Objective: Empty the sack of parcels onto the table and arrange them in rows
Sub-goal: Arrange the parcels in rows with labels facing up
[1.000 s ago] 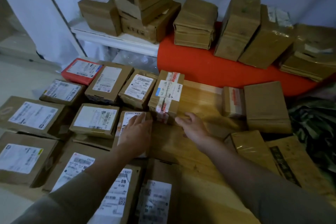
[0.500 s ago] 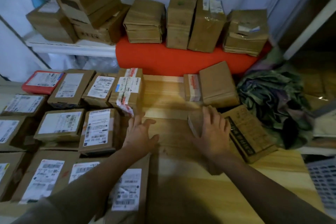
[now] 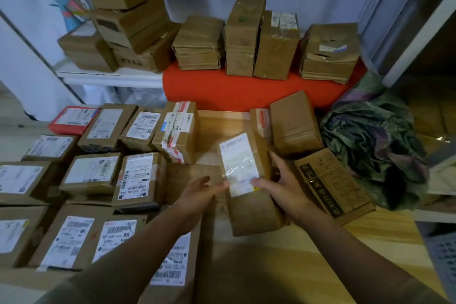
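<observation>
A brown parcel with a white label (image 3: 249, 190) is lifted over the middle of the wooden table (image 3: 283, 261). My right hand (image 3: 283, 187) grips its right side, thumb on the label. My left hand (image 3: 199, 195) touches its left edge with straight fingers. Several labelled parcels lie in rows on the left, among them a red one (image 3: 74, 119) and a taped one (image 3: 179, 131). To the right lie a long printed box (image 3: 335, 182), a plain box (image 3: 294, 123) and a small taped parcel (image 3: 261, 121). The crumpled camouflage sack (image 3: 372, 145) sits at the right.
A red block (image 3: 246, 91) behind the table carries several brown boxes (image 3: 244, 37). More cartons (image 3: 123, 22) are stacked on a white shelf at the back left. A white rack frame (image 3: 417, 39) and a grey crate (image 3: 444, 256) stand on the right.
My right hand has picked up the parcel it lay on and turned it label-up. My left hand moved right to its edge. The view swung to the right.
</observation>
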Demonstrator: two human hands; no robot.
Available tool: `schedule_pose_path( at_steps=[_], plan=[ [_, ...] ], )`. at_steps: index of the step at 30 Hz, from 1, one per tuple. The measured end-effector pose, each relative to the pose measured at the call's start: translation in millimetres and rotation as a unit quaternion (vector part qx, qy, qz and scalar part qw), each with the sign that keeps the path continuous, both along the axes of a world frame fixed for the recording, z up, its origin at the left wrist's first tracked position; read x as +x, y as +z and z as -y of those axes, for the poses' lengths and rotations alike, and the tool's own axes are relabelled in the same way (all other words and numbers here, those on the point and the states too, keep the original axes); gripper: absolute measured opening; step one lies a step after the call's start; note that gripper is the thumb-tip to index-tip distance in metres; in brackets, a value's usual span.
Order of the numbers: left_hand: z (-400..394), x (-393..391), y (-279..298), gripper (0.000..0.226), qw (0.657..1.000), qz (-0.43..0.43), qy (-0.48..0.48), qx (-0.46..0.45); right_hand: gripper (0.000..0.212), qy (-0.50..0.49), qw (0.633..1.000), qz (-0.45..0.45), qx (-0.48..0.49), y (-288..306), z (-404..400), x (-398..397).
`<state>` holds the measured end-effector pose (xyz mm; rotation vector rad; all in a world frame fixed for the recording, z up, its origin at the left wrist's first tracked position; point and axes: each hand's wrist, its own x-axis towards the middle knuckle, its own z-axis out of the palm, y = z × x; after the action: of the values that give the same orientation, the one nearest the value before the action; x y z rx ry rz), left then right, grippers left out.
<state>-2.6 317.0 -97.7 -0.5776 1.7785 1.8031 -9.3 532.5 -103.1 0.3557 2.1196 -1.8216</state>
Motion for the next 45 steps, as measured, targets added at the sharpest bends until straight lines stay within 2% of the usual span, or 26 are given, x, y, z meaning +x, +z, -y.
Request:
schedule_pose_path(
  at_steps=[1, 3, 5, 6, 9, 12, 15, 18, 21, 23, 26, 28, 30, 33, 35, 38, 42, 45],
  plan=[
    [1.7, -1.1, -0.9, 0.112, 0.999, 0.01, -0.011, 0.032, 0.071, -0.008, 0.997, 0.022, -0.075, 4.6, 2.2, -2.2],
    [1.5, 0.6, 4.5, 0.085, 0.995, 0.007, -0.053, 0.079, 0.059, -0.005, 0.991, 0.038, -0.128, 6.9, 5.8, -6.2],
    [2.5, -0.1, 8.3, 0.057, 0.993, -0.013, -0.071, 0.088, 0.062, -0.002, 0.989, 0.043, -0.145, 5.2, 10.1, -8.6],
    [4.5, -1.1, 9.8, 0.051, 0.994, -0.021, -0.065, 0.087, 0.068, -0.001, 0.987, 0.05, -0.155, 4.1, 11.5, -9.2],
    [14.3, -6.3, 9.1, 0.063, 0.995, -0.035, -0.039, 0.082, 0.091, 0.02, 0.983, 0.065, -0.168, -1.1, 12.8, -10.1],
    [24.1, -9.5, 4.8, 0.065, 0.996, -0.041, -0.024, 0.076, 0.098, 0.058, 0.984, 0.098, -0.134, -6.8, 13.7, -6.9],
    [26.5, -9.3, 2.7, 0.059, 0.996, -0.036, -0.006, 0.077, 0.092, 0.096, 0.981, 0.133, -0.1, -11.3, 19.1, 0.0],
    [26.0, -9.0, 0.6, 0.056, 0.997, -0.037, 0.032, 0.061, 0.081, 0.077, 0.982, 0.142, -0.094, -9.5, 27.5, -1.7],
    [29.5, -10.9, 0.3, 0.065, 0.995, -0.063, 0.071, -0.021, 0.074, 0.014, 0.984, 0.154, -0.093, -12.1, 35.2, -15.8],
    [36.3, -12.3, 0.5, 0.052, 0.986, -0.102, 0.074, -0.108, 0.069, -0.016, 0.981, 0.167, -0.093, -13.5, 41.0, -27.3],
    [49.7, -14.0, 3.7, 0.019, 0.95, -0.187, 0.025, -0.248, 0.066, -0.054, 0.977, 0.186, -0.09, -16.8, 52.7, -47.6],
    [58.1, -15.5, 3.8, 0.023, 0.912, -0.246, -0.023, -0.328, 0.063, -0.069, 0.975, 0.195, -0.088, -19.5, 63.1, -61.9],
    [64.5, -21.6, 1.2, 0.037, 0.866, -0.292, -0.063, -0.401, 0.055, -0.082, 0.972, 0.194, -0.101, -19.9, 74.2, -76.6],
    [70.3, -38.8, 0.8, 0.05, 0.83, -0.319, -0.096, -0.448, 0.035, -0.101, 0.972, 0.183, -0.108, -20.4, 88.7, -95.6],
    [72.0, -51.5, 0.7, 0.058, 0.815, -0.324, -0.124, -0.464, 0.031, -0.103, 0.975, 0.181, -0.08, -21.1, 94.4, -101.9],
    [73.5, -68.3, -5.6, 0.074, 0.796, -0.298, -0.177, -0.496, 0.037, -0.067, 0.981, 0.175, -0.043, -21.4, 98.7, -99.2],
    [71.0, -86.3, -15.0, 0.078, 0.737, -0.271, -0.264, -0.56, 0.033, -0.007, 0.989, 0.146, -0.01, -14.6, 101.2, -92.0],
    [70.1, -93.7, -19.7, 0.078, 0.732, -0.227, -0.304, -0.565, 0.034, 0.009, 0.995, 0.055, 0.082, -14.9, 92.5, -92.6]
  ],
)
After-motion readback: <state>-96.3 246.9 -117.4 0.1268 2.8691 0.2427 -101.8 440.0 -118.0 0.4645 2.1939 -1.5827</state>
